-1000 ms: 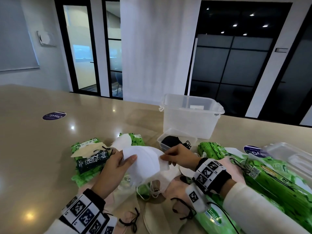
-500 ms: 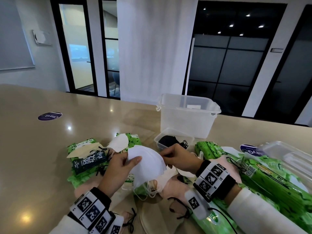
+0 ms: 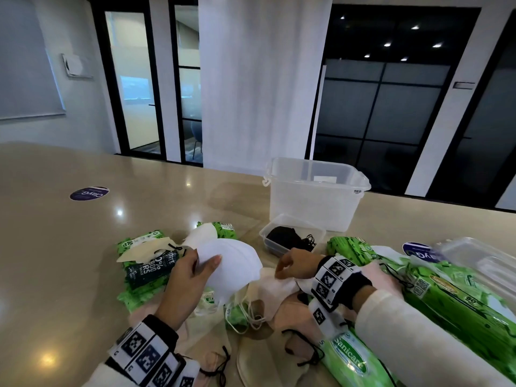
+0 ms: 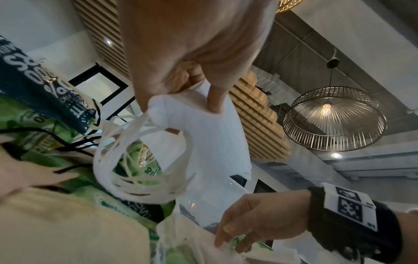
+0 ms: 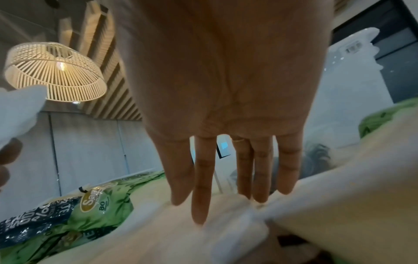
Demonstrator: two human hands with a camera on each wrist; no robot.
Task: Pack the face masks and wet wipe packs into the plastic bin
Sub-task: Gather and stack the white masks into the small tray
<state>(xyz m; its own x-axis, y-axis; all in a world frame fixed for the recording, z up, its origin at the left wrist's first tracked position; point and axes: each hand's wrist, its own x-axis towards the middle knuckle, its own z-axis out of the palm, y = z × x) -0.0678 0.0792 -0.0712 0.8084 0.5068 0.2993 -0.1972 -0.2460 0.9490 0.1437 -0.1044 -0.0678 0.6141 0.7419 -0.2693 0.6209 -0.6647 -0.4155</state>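
Note:
My left hand (image 3: 192, 270) pinches a stack of white face masks (image 3: 233, 266) lifted above the pile; their ear loops (image 4: 135, 160) dangle below the left hand (image 4: 192, 75). My right hand (image 3: 293, 265) hovers open, fingers (image 5: 201, 187) straight, tips touching another white mask (image 3: 276, 284) on the pile. Green wet wipe packs lie at the left (image 3: 139, 272), front (image 3: 349, 358) and right (image 3: 446, 297), with beige and pink masks among them. The clear plastic bin (image 3: 315, 196) stands open behind.
A small clear tray (image 3: 290, 227) holding a black mask (image 3: 283, 237) sits in front of the bin. A clear lid (image 3: 480, 263) lies at the far right. Round purple stickers (image 3: 89, 193) mark the beige table (image 3: 69, 247).
My right hand has let go of the white masks and dropped to a mask on the pile. My left hand keeps hold of the stack alone.

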